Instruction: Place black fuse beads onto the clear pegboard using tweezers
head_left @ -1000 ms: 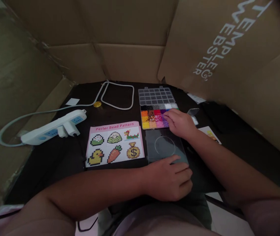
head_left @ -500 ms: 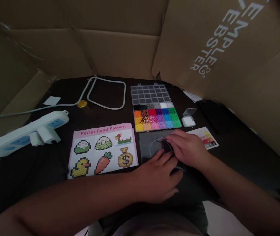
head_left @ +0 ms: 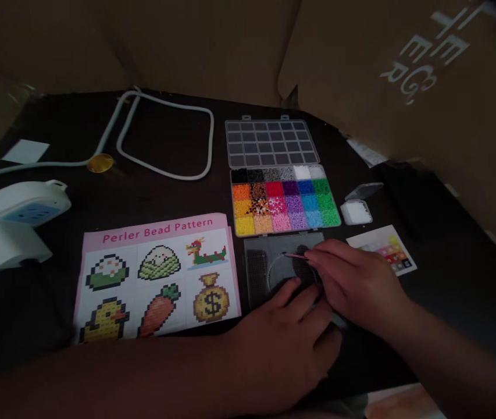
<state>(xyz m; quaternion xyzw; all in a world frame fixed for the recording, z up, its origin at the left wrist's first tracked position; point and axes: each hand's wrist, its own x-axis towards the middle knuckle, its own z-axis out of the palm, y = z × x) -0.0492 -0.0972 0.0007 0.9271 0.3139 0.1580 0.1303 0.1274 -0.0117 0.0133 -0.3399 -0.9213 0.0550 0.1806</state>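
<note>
your right hand (head_left: 354, 285) pinches a pair of slim tweezers (head_left: 298, 255) between thumb and fingertips, their tips pointing left over the far part of the clear pegboard (head_left: 256, 273). a small dark speck shows at the tips, too tiny to name. your left hand (head_left: 291, 337) lies palm down across the board's near edge, fingers loosely spread and gripping nothing you can see; how hard it presses, you cannot tell. a thin pale ring shows on the board, partly covered by your left fingers.

the pegboard lies on the dark counter (head_left: 160, 198), just in front of the open bead box (head_left: 288, 231), whose compartments hold beads sorted by colour, some brown, orange and pink ones mixed. the box's lid (head_left: 273, 144) lies folded back behind it. to the box's right stands a small white-filled container (head_left: 356, 213) with its cover raised, and nearer you a colour chart card (head_left: 393, 251) is partly hidden by your right hand. left of the board is the "perler bead pattern" sheet (head_left: 156, 273), its lower edge behind your left forearm.
</note>
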